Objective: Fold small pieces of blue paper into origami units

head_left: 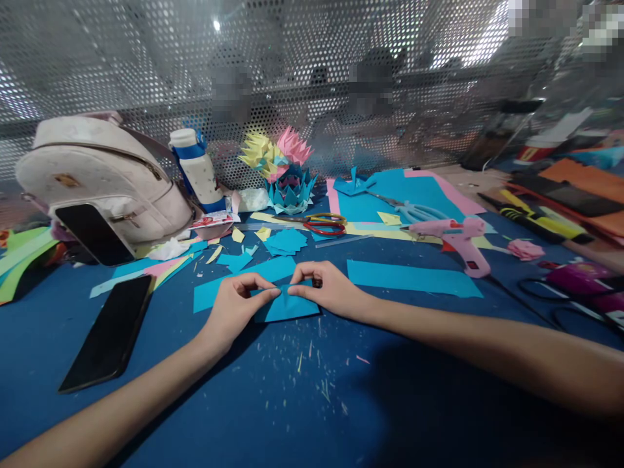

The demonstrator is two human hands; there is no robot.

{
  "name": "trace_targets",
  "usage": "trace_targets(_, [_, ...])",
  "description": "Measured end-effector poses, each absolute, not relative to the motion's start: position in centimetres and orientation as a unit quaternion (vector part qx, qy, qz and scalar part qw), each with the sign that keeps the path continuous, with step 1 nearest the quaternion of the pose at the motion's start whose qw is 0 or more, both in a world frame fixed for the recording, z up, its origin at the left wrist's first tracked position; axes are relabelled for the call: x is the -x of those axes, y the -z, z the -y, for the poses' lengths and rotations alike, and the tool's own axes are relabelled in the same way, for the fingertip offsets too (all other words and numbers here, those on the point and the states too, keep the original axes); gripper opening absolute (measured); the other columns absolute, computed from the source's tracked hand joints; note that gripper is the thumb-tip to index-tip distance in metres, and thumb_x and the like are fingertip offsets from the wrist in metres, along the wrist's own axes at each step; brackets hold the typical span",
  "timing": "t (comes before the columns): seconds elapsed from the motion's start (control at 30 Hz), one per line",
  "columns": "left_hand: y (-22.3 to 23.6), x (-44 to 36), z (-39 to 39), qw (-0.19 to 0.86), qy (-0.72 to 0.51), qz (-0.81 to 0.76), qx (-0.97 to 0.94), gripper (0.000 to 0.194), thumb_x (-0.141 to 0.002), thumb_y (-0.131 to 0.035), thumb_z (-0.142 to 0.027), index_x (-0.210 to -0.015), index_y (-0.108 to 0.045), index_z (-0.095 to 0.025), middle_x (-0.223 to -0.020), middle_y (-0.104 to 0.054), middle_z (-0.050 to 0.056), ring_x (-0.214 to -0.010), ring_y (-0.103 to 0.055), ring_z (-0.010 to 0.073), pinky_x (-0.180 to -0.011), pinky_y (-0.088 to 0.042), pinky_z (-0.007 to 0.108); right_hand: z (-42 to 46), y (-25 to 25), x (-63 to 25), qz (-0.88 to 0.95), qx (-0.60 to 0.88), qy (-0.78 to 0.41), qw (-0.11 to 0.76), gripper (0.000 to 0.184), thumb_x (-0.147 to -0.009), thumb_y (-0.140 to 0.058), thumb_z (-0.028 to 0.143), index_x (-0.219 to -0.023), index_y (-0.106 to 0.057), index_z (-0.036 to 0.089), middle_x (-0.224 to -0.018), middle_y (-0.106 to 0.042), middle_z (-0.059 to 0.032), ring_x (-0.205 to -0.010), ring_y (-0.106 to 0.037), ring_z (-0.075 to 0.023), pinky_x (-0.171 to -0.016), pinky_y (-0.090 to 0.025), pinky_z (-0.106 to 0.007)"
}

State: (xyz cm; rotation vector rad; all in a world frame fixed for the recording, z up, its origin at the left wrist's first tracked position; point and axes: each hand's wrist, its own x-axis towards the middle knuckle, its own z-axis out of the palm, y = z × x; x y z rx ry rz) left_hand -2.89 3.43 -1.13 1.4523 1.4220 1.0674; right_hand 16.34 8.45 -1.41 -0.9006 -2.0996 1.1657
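Note:
A small blue sheet of paper (287,311) is held just over the dark blue table, pinched at its upper middle by both hands. My left hand (238,299) grips it between thumb and forefinger from the left. From the right, my right hand (326,289) pinches the same edge, its fingertips close to the left ones. Behind the hands lies a blue paper strip (212,296), partly covered by them. Another blue strip (414,278) rests to the right of my right hand. Several cut blue pieces (287,242) lie beyond.
A pink glue gun (458,237) with its cord lies at right. Red-handled scissors (324,224) and blue-handled scissors (419,211) lie farther back. Folded paper flowers (291,185), a bottle (195,169) and a backpack (102,175) stand behind. A phone (110,331) lies at left.

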Motion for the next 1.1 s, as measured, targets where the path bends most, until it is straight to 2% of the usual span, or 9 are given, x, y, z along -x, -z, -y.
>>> trace_targets(0.27, [1.2,2.77,-3.46,0.413,-0.429,-0.566,-0.57,0.012,-0.068,-0.074,-0.028,-0.063,-0.068,-0.019,-0.068,-0.07,0.003,-0.063,-0.058,0.0159,-0.058,-0.044,0.026,-8.31,1.2,-16.21,0.766,0.331,-0.462,0.298,0.022,-0.077,-0.067,0.033,-0.069,-0.059,0.015,-0.069,-0.06,-0.0009,-0.064,-0.051,-0.012,-0.057,-0.037,-0.023])
trace_targets(0.5, [1.09,3.03,-3.7,0.441,-0.423,-0.554,-0.565,0.014,-0.069,-0.073,-0.03,-0.065,-0.067,-0.018,-0.067,-0.068,0.001,-0.061,-0.056,0.0141,-0.056,-0.042,0.025,-8.14,1.03,-16.24,0.756,0.33,-0.471,0.313,0.017,-0.079,-0.064,0.027,-0.068,-0.059,0.015,-0.07,-0.061,-0.0008,-0.067,-0.054,-0.0125,-0.06,-0.04,-0.024])
trace_targets(0.6, [0.97,3.24,-3.89,0.451,-0.404,-0.556,-0.569,0.016,-0.069,-0.072,-0.032,-0.073,-0.067,-0.018,-0.071,-0.067,0.002,-0.06,-0.056,0.0138,-0.054,-0.041,0.024,-8.15,1.08,-16.28,0.756,0.339,-0.465,0.311,0.017,-0.081,-0.063,0.029,-0.072,-0.061,0.015,-0.072,-0.061,-0.0006,-0.064,-0.051,-0.0113,-0.058,-0.038,-0.023])
trace_targets(0.73, [0.96,3.44,-4.02,0.47,-0.377,-0.579,-0.548,0.031,-0.063,-0.078,-0.035,-0.087,-0.065,-0.019,-0.061,-0.062,-0.002,-0.052,-0.053,0.0132,-0.05,-0.043,0.024,-8.26,1.16,-16.39,0.74,0.356,-0.458,0.339,0.023,-0.081,-0.063,0.038,-0.077,-0.061,0.016,-0.073,-0.057,0.0003,-0.061,-0.046,-0.0099,-0.055,-0.036,-0.023])
trace_targets(0.9, [0.66,3.39,-3.79,0.519,-0.373,-0.556,-0.531,0.025,-0.065,-0.077,-0.037,-0.071,-0.061,-0.018,-0.063,-0.064,-0.001,-0.052,-0.057,0.0137,-0.051,-0.048,0.025,-8.34,1.41,-16.48,0.694,0.353,-0.528,0.338,0.032,-0.072,-0.072,0.043,-0.087,-0.059,0.017,-0.068,-0.057,0.0024,-0.057,-0.049,-0.01,-0.055,-0.041,-0.023])
trace_targets(1.0, [0.51,3.31,-3.64,0.515,-0.383,-0.559,-0.525,0.024,-0.066,-0.076,-0.035,-0.065,-0.058,-0.019,-0.059,-0.063,-0.001,-0.05,-0.059,0.0141,-0.049,-0.047,0.025,-8.35,1.46,-16.4,0.664,0.345,-0.566,0.346,0.032,-0.071,-0.073,0.044,-0.077,-0.056,0.017,-0.065,-0.057,0.0023,-0.059,-0.053,-0.011,-0.057,-0.045,-0.025])
trace_targets(1.1, [0.52,3.27,-3.64,0.511,-0.391,-0.558,-0.524,0.026,-0.067,-0.076,-0.033,-0.059,-0.055,-0.019,-0.054,-0.061,-0.002,-0.048,-0.058,0.0134,-0.048,-0.045,0.024,-8.4,1.36,-16.29,0.655,0.36,-0.563,0.353,0.033,-0.07,-0.073,0.043,-0.07,-0.053,0.017,-0.059,-0.051,0.0042,-0.054,-0.049,-0.0097,-0.053,-0.043,-0.024])
